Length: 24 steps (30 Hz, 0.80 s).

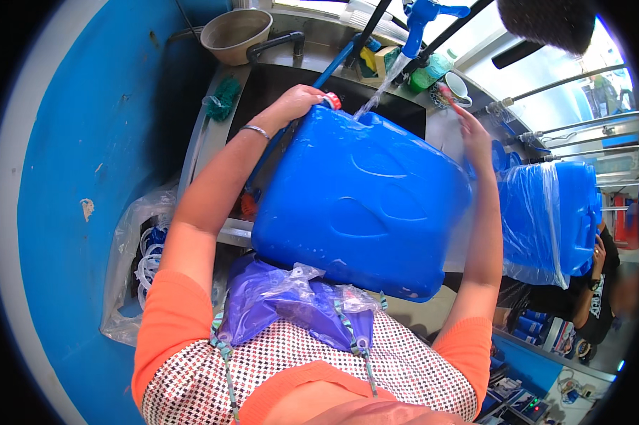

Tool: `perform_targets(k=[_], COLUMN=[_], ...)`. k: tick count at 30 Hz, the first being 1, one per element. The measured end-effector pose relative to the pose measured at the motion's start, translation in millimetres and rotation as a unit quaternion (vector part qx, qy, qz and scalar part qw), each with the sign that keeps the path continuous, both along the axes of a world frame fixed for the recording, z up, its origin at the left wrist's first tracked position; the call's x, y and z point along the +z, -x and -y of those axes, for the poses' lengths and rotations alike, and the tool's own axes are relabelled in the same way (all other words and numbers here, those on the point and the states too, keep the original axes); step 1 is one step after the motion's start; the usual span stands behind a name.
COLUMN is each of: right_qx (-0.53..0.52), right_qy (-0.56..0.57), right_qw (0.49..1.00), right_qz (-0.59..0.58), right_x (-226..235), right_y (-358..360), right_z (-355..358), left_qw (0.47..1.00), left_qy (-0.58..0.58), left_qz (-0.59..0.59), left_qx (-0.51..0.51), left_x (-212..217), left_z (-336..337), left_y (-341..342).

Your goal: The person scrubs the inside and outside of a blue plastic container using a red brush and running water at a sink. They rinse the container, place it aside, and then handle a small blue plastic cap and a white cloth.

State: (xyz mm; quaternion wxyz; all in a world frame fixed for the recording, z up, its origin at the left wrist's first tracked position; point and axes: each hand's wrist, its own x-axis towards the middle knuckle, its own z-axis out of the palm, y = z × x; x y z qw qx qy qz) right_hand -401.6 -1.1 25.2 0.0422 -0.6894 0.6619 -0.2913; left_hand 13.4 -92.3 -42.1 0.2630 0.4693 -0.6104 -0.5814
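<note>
A big blue plastic jerrycan [362, 205] leans tilted at the sink's front edge, before my body. My left hand [300, 103] grips its upper left corner, next to a red screw cap [331, 100]. Water runs from a blue tap [420, 27] onto the can's top. Raised past the can's right side, my right hand [473, 134] is closed on a thin stick with a pinkish-red end [445, 92]; blur hides its exact kind. A purple plastic apron [270, 297] covers my front below the can.
A beige bowl [236, 37], a green scourer [224, 98], sponges [377, 62], a green bottle [433, 71] and a white mug [457, 88] line the sink. Plastic-wrapped blue jerrycans [546, 212] stand at right, near another person [596, 283]. A blue wall [71, 177] bounds the left.
</note>
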Motion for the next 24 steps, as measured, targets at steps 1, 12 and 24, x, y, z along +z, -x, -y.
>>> perform_targets(k=[1, 12, 24], right_qx=[0.086, 0.125, 0.069], right_qy=[0.035, -0.151, -0.234], right_qw=[0.996, 0.973, 0.969], right_qz=[-0.004, -0.121, 0.024], right_x=[11.5, -19.0, -13.0], right_y=[-35.0, -116.8, -124.6], right_z=[5.7, 50.0, 52.4], left_qw=[1.000, 0.988, 0.990], left_qy=[-0.003, -0.055, 0.034], left_qz=[-0.009, -0.121, -0.056], left_qx=[0.007, 0.079, 0.126], left_x=[0.1, -14.0, -19.8], left_z=[-1.0, -12.4, -21.0], left_y=[7.4, 55.1, 67.4])
